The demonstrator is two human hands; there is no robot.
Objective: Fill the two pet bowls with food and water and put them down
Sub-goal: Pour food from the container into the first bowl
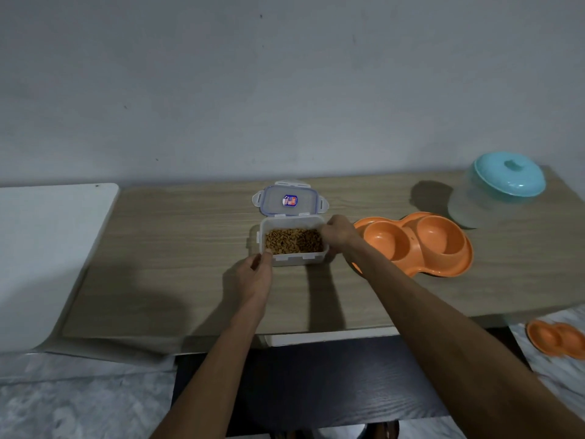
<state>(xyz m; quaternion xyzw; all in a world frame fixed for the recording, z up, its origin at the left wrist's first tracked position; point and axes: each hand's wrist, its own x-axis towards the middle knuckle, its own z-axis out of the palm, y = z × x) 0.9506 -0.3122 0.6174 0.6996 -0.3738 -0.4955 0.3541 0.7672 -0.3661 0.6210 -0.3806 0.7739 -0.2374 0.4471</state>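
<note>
both hands' fingers [265, 255] grasp the kibble-filled tub [292, 258]; double bowl [421, 245] empty.

Empty orange dbl bowl [421, 242], tabletop right.

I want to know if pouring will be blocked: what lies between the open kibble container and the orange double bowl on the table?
Only the right hand and its forearm, in the head view; it grips the kibble container beside the orange double bowl.
</note>
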